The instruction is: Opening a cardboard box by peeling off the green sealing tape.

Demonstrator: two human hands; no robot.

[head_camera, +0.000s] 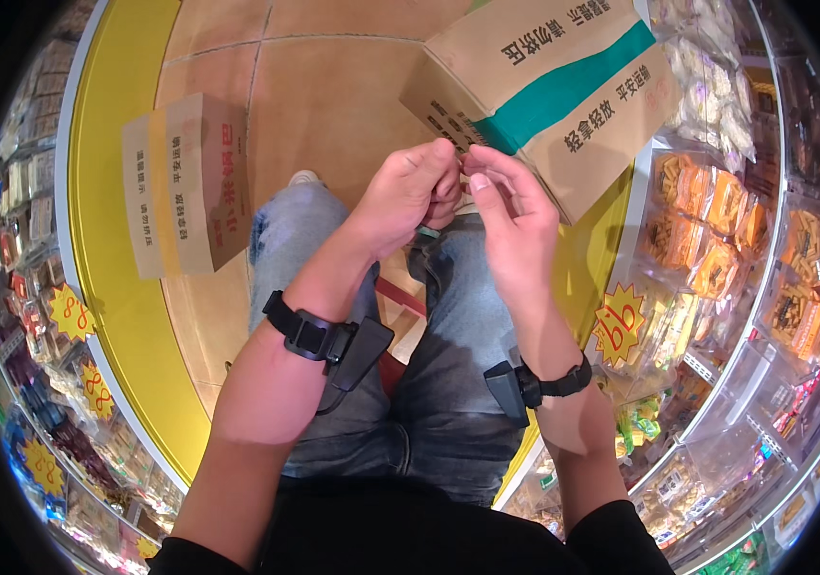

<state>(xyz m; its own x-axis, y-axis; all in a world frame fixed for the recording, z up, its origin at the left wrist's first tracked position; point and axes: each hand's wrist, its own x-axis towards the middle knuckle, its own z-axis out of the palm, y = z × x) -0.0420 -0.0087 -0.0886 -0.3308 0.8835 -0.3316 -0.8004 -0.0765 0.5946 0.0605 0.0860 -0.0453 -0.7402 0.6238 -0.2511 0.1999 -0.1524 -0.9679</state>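
Observation:
My left hand [410, 192] is curled into a loose fist above my knees, thumb upward. A small green edge [428, 231] shows just beneath it; whether the hand grips it is unclear. Close beside it, my right hand [521, 215] has bent fingers, their tips near or touching the left fingers. Anything pinched between them is too small to make out. Right behind the hands, a cardboard carton [600, 136] with a band of green tape [568, 90] rests tilted against the right shelf's yellow base. Printed writing covers its faces.
Another carton [165, 187], sealed with tan tape, stands on the tiled floor [331, 100] at the left. Shelves hold bagged snacks [712, 223] on the right and packaged goods [39, 215] on the left. Yellow shelf bases [118, 144] line the aisle. A red bar [401, 296] shows between my legs.

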